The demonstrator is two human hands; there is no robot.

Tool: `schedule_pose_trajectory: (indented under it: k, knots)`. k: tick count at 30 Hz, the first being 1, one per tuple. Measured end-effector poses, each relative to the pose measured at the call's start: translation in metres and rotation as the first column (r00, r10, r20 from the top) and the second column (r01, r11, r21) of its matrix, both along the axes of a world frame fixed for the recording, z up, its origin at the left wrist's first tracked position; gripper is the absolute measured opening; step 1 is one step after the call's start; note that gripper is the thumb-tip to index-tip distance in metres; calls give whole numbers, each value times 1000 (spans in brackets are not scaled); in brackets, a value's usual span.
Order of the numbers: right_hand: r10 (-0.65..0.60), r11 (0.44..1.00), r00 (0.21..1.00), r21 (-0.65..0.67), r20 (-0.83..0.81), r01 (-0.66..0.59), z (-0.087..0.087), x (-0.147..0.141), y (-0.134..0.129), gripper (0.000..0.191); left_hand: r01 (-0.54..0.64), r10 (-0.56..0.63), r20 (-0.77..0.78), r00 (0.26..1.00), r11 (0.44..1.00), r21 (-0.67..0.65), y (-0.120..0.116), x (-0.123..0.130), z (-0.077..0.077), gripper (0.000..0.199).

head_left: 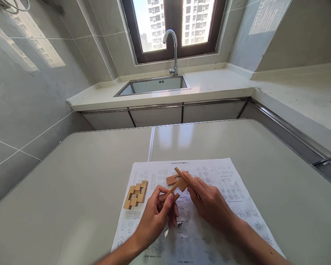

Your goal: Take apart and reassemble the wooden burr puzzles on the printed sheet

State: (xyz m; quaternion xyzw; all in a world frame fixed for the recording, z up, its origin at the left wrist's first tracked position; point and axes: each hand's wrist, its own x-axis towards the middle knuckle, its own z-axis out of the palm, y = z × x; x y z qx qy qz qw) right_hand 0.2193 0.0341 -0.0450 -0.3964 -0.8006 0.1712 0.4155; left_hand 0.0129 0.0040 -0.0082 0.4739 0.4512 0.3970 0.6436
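Above a printed paper sheet (198, 235), my left hand (158, 209) is closed on a notched wooden puzzle piece (171, 190). Its thumb and fingers pinch the lower end. My right hand (206, 195) grips a second, slim wooden puzzle piece (179, 172), tilted up to the left. The two pieces meet between my hands; whether they are locked together I cannot tell. Just behind them on the sheet lies a slotted wooden piece (171, 180), partly hidden. To the left, a group of interlocked wooden pieces (136, 195) rests at the sheet's left edge.
The sheet lies on a pale table (85, 176) with a seam strip (151, 143) running away from me. Beyond it stands a counter (209, 82) with a sink (157, 85) and a faucet (175, 48) under a window. Tiled wall (22, 110) flanks the left.
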Motion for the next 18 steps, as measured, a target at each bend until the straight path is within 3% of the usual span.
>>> schedule_pose_trajectory:
  k: [18]
  knots:
    - [14, 1000, 1000, -27, 10, -14, -4, -2, -2, 62, -5, 5, -1, 1000, 1000, 12, 0, 0, 1, 37]
